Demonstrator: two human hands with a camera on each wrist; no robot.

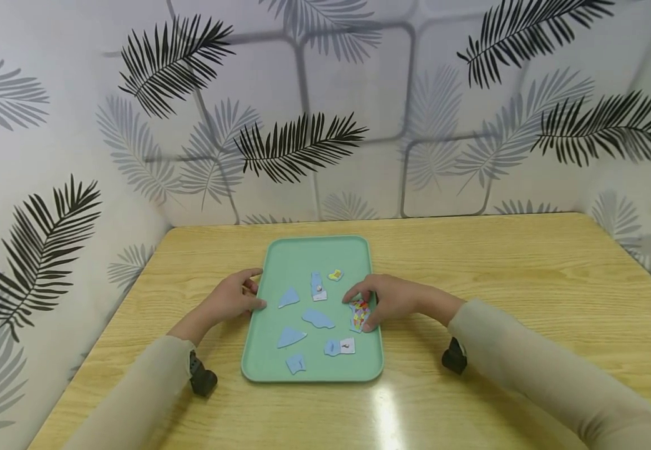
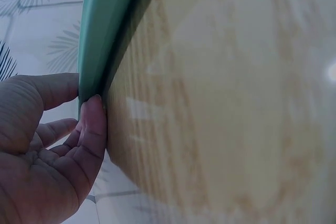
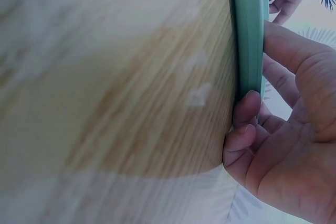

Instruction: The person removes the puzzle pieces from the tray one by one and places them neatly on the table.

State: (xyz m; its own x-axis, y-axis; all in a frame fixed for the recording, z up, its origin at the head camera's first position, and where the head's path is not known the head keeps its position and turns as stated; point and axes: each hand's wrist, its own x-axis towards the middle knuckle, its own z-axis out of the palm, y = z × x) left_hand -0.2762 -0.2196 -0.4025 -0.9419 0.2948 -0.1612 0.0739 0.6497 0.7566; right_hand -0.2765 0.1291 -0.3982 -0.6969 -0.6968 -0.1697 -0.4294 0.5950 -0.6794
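Observation:
A green tray (image 1: 314, 250) lies on the table with several flat jigsaw pieces in it. At its left rim, my left hand (image 1: 240, 294) holds the edge, thumb over the rim and other fingers outside, as the left wrist view also shows. My right hand (image 1: 390, 299) reaches over the right rim; its thumb and index finger pinch a multicoloured puzzle piece (image 1: 360, 314) lying on the tray. In the right wrist view, the tray wall (image 3: 249, 35) hides that piece, and the lower fingers curl outside the wall.
Mostly light blue pieces lie apart in the tray, among them a long wavy one (image 1: 318, 318), a triangular one (image 1: 291, 336) and a small square one (image 1: 295, 363). A small yellow piece (image 1: 335, 274) lies near the upper right. Leaf-patterned cloth (image 1: 348, 169) stands behind the wooden table (image 1: 472, 262).

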